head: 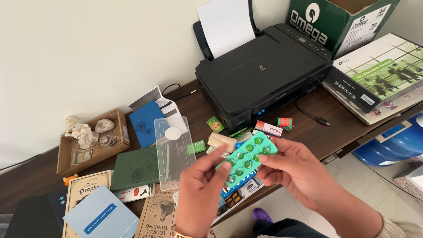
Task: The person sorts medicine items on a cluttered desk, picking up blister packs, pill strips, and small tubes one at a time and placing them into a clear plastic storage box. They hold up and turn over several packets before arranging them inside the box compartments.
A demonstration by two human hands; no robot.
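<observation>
Both my hands hold a green blister strip of round pills [247, 158] above the front edge of a dark wooden table [326, 128]. My left hand [200, 194] pinches its lower left end with thumb and fingers. My right hand [296, 171] grips the right side, thumb on top. Under the strip lie small medicine boxes [268, 128] and more blister packs [240, 194], partly hidden by my hands.
A black printer [264, 70] with paper stands at the back, a green carton [339, 22] and flat boxes [379, 75] to its right. A clear plastic lid [174, 152], notebooks, books [88, 194] and a cardboard tray of shells [90, 141] lie left. A blue water jug [396, 141] sits below right.
</observation>
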